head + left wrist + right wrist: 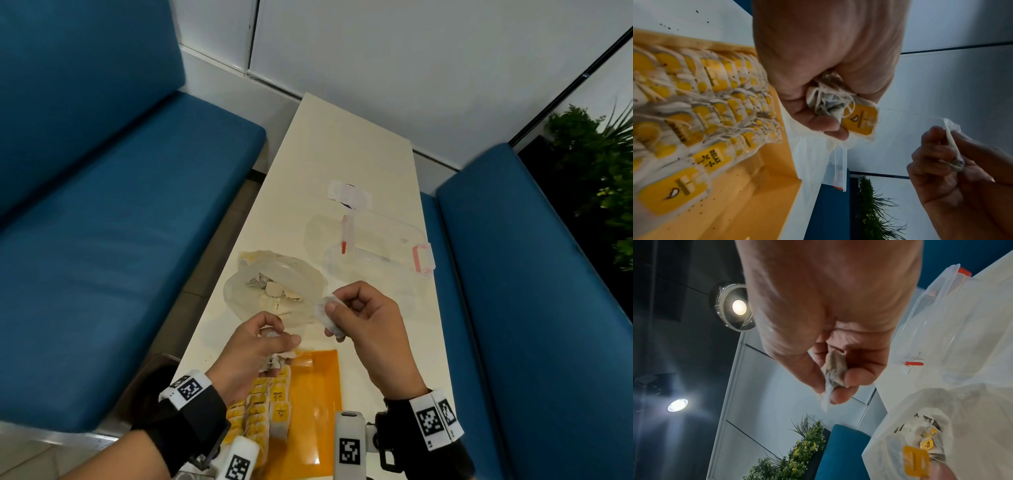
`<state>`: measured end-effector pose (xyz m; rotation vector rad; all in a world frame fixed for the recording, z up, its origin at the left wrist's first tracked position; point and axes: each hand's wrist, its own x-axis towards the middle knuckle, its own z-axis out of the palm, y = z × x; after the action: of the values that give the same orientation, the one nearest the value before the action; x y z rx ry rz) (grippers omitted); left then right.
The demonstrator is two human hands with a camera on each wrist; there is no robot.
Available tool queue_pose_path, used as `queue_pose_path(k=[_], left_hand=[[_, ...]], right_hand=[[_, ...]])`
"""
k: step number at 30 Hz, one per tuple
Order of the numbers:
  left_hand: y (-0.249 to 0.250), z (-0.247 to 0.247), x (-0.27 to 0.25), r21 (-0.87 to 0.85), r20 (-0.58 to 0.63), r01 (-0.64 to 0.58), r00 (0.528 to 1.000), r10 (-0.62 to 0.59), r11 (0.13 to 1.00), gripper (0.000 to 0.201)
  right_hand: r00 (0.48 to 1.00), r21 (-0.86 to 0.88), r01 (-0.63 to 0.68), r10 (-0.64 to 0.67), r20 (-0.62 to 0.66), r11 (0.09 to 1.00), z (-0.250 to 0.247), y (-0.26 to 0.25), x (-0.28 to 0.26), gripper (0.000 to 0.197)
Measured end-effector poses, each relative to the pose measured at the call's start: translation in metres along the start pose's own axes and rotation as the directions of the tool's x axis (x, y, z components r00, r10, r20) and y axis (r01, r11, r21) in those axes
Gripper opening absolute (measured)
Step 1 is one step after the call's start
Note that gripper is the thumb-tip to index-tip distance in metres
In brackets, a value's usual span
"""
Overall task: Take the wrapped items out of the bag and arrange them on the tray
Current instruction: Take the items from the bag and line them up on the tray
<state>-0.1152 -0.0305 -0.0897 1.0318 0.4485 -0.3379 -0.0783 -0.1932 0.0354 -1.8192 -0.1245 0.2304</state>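
My left hand (255, 346) and right hand (368, 327) are bare. Black wrist straps (191, 416) sit at the lower left and lower right of the frame, carrying white blocks printed with black-and-white square markers (432, 418).

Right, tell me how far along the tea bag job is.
Done: rows of tea bags already lie on the left part of the yellow tray; its right part is bare. In hand: the left hand grips a bunch of tea bags, and the right hand pinches one tea bag. Left: more sit in the plastic bag.
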Motion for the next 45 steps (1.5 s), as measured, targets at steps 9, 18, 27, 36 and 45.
queue_pose_path(k=[9,18,27,36,45], left_hand=[[0.002,0.008,-0.004,0.104,0.062,-0.043,0.997,0.037,0.994,0.027],[-0.004,0.013,-0.007,0.290,0.160,-0.028,0.987,-0.020,0.957,0.008],[0.002,0.010,-0.009,0.220,0.120,-0.051,0.992,0.024,0.974,0.010],[0.000,0.018,-0.012,0.282,0.036,-0.168,0.986,0.164,0.945,0.005],[-0.002,0.016,-0.017,0.386,0.057,-0.253,0.966,0.251,0.887,0.004]], right_hand=[[0.998,0.009,0.001,-0.001,0.057,1.000,-0.002,0.003,-0.004,0.001],[1.000,-0.016,-0.014,0.014,0.008,1.000,-0.007,0.009,-0.004,0.002],[0.987,-0.226,-0.135,0.112,-0.112,0.965,-0.010,0.062,-0.010,0.006],[0.976,0.069,-0.213,0.216,-0.035,0.975,-0.002,0.070,-0.020,0.004],[0.978,-0.083,-0.209,0.206,-0.038,0.974,-0.003,0.088,-0.020,0.006]])
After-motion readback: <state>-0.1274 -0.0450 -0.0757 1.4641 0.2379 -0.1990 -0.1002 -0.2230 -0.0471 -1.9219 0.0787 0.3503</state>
